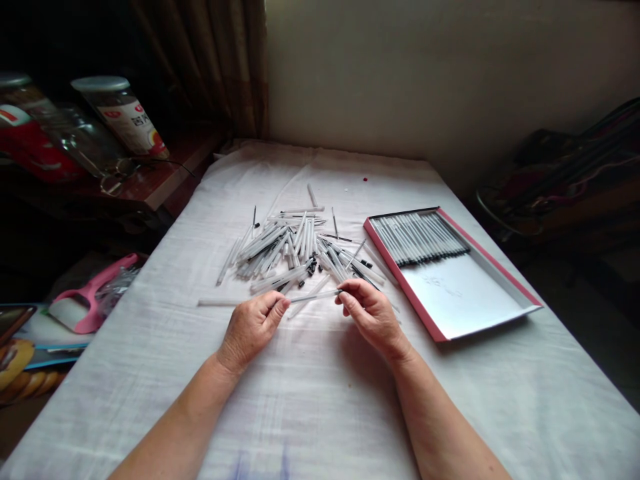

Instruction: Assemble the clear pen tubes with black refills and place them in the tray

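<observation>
My left hand (251, 325) and my right hand (371, 313) rest on a white cloth (310, 393) and pinch the two ends of one clear pen tube (314, 296), held level between them. Just beyond the hands lies a loose pile of clear pen tubes and small black parts (295, 250). A single tube (217, 303) lies left of my left hand. To the right sits a shallow pink-rimmed tray (500, 270) with a row of assembled pens (419, 237) at its far end.
The cloth-covered table meets a pale wall at the back. At the left, a dark wooden shelf (165, 180) holds plastic jars (120, 117). A pink-handled tool (90, 297) and packets lie low at the left. A dark bag (575, 173) sits at the right.
</observation>
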`<state>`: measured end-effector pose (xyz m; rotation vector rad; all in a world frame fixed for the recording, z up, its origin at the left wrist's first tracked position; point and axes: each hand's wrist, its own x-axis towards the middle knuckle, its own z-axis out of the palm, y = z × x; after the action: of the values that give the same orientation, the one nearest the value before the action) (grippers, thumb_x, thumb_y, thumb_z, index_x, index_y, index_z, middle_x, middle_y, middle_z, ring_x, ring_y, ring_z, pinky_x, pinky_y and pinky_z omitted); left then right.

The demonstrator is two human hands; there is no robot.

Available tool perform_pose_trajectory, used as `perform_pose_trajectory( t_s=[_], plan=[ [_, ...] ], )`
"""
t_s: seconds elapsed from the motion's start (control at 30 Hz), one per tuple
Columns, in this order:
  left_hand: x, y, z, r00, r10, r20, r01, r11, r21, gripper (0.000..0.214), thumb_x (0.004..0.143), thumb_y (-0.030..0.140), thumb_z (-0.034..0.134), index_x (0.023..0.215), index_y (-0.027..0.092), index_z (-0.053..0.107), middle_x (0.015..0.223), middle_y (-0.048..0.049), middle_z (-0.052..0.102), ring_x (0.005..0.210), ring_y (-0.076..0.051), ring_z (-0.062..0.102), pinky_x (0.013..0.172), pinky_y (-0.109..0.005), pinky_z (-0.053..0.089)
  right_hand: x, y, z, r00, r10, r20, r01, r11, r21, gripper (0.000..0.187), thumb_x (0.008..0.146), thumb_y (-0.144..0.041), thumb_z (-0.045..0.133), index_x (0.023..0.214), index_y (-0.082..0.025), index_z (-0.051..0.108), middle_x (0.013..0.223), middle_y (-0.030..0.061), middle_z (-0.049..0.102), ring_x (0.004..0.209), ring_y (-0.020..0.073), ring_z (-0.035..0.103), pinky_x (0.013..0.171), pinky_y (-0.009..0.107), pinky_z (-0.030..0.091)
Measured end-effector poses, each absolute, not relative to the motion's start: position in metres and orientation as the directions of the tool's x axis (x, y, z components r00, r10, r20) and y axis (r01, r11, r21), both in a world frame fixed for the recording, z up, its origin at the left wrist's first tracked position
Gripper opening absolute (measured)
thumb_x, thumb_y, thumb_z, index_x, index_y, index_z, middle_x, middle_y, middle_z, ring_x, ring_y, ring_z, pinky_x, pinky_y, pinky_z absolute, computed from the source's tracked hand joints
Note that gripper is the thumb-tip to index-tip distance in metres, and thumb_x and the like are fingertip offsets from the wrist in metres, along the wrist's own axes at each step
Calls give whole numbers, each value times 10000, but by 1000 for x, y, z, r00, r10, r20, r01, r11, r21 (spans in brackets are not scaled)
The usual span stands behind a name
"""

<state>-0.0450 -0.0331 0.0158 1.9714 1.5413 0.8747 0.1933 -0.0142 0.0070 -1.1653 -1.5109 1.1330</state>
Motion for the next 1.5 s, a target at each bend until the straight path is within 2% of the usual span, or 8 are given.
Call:
perform_pose_trajectory(
  t_s=[0.27, 0.4, 0.53, 0.8, 0.97, 1.17, 1.37, 1.5],
  plan=[
    [-43, -31, 10, 66, 981, 181, 577, -185, 796, 192, 829, 380, 616, 853, 192, 647, 735, 5, 683, 579, -111, 590, 565, -202, 458, 194, -12, 6, -154, 985, 79, 201, 110, -973, 220, 860, -394, 580, 906, -180, 610, 711, 34, 677, 553, 121, 574, 526, 247, 486],
    [-44, -32, 12, 119, 981, 153, 586, -193, 787, 238, 866, 405, 564, 859, 186, 659, 671, 13, 653, 567, -110, 583, 558, -197, 446, 193, -12, 8, -143, 987, 70, 185, 96, -978, 226, 842, -406, 592, 864, -182, 614, 687, 30, 671, 540, 119, 564, 515, 246, 482],
    [-44, -33, 16, 157, 979, 128, 601, -198, 774, 384, 924, 433, 451, 703, 175, 631, 531, 30, 555, 508, -102, 533, 522, -192, 401, 191, -12, 8, -141, 988, 67, 166, 90, -982, 230, 825, -408, 609, 843, -179, 625, 680, 33, 669, 561, 127, 576, 515, 244, 480],
    [-43, -29, 19, 68, 975, 211, 541, -214, 814, 244, 855, 389, 578, 762, 173, 644, 661, 3, 636, 621, -125, 586, 606, -207, 450, 191, -11, 9, -158, 987, 16, 124, 36, -992, 225, 798, -403, 627, 837, -182, 612, 681, 23, 653, 549, 123, 568, 524, 254, 495],
    [-41, -30, 14, 119, 967, 225, 529, -254, 810, 224, 864, 371, 583, 786, 169, 640, 685, -3, 636, 636, -125, 586, 619, -209, 459, 184, -14, 9, -240, 970, 27, 104, 53, -993, 267, 789, -372, 648, 979, -188, 613, 825, 39, 681, 645, 139, 616, 570, 258, 510],
    [-47, -28, 11, 167, 940, 298, 642, -333, 690, 220, 899, 360, 536, 838, 186, 654, 767, -16, 680, 694, -139, 623, 679, -224, 464, 176, -19, 6, -323, 946, 41, 256, 129, -958, 227, 799, -351, 629, 900, -168, 716, 885, 70, 742, 810, 200, 675, 779, 323, 523],
    [-87, -10, 15, -172, 912, 371, 915, 9, 402, 211, 887, 321, 539, 981, 212, 694, 955, -48, 698, 740, -177, 631, 672, -267, 453, 179, -15, 5, -239, 971, -1, 270, 66, -961, 274, 783, -381, 603, 890, -156, 717, 789, 58, 724, 711, 192, 656, 637, 293, 515],
    [-100, -5, 15, -174, 942, 286, 970, 113, 217, 261, 889, 312, 538, 1073, 232, 705, 1032, -66, 677, 882, -228, 639, 712, -293, 465, 179, -15, 3, -252, 968, -20, 290, 56, -955, 289, 780, -384, 593, 904, -155, 717, 768, 53, 709, 672, 174, 631, 562, 262, 476]
  ],
)
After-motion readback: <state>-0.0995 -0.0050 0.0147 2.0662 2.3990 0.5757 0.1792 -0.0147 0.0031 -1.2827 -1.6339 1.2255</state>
